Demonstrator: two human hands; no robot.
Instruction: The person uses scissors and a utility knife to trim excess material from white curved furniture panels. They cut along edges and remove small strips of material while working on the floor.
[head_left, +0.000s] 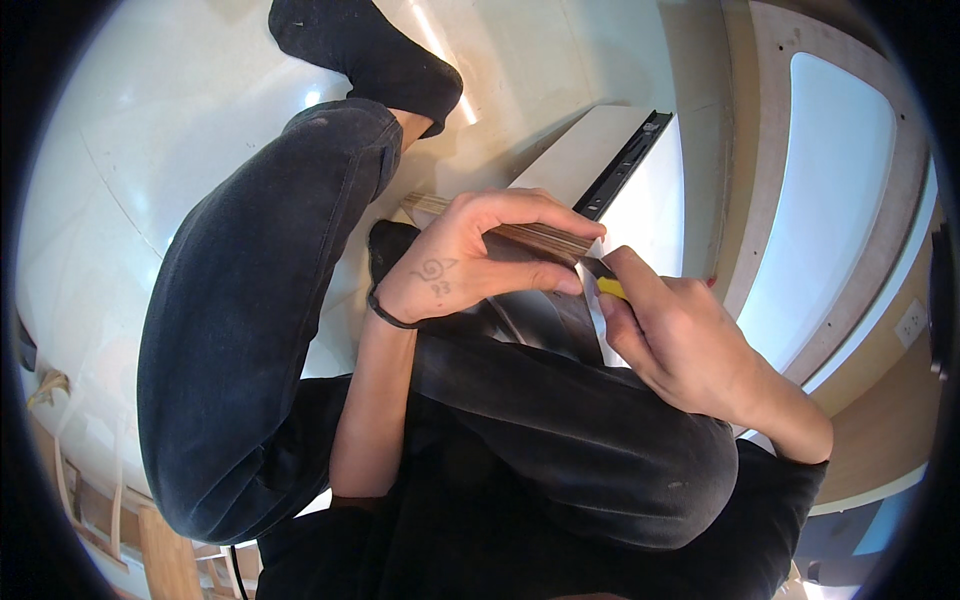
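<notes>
My left hand (480, 255) grips the layered edge of a white board (600, 160) that leans against my knee, fingers curled over its top, a black band on the wrist. My right hand (680, 340) is closed around a small yellow-and-black tool (607, 285), its tip pressed against the board's edge right beside my left fingers. A black metal rail (622, 165) runs along the board's face. Much of the tool is hidden inside my fist.
I sit on a glossy pale floor (180, 130) with my dark-trousered legs bent and a black shoe (370, 50) far ahead. A wooden panel with a large rounded cut-out (830, 190) stands to the right. Wooden pieces (160, 550) lie at lower left.
</notes>
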